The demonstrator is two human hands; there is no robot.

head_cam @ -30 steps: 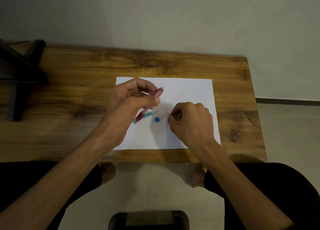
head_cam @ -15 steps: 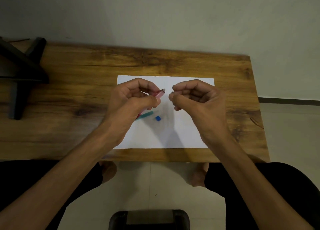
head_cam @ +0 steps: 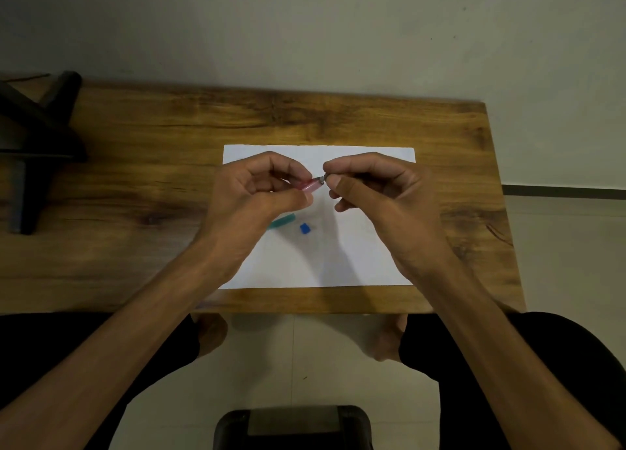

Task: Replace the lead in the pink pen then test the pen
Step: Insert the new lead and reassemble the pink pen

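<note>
My left hand (head_cam: 257,195) grips the pink pen (head_cam: 311,186) above the white sheet of paper (head_cam: 355,246), most of the barrel hidden in the fist, its grey open end pointing right. My right hand (head_cam: 376,195) is pinched at that grey end (head_cam: 321,179), fingertips touching it; whatever thin piece it holds is too small to make out. On the paper below lie a teal pen or case (head_cam: 283,220), partly behind my left hand, and a small blue cap (head_cam: 305,228).
The paper lies on a wooden table (head_cam: 135,185) against a pale wall. A dark stand (head_cam: 30,145) sits at the table's left end. The table's right edge drops off to the floor. A dark stool (head_cam: 291,426) is below, between my knees.
My right hand rose from the paper near the blue cap and moved up and left until its pinched fingertips met the pink pen's grey end. My left hand stayed roughly in place.
</note>
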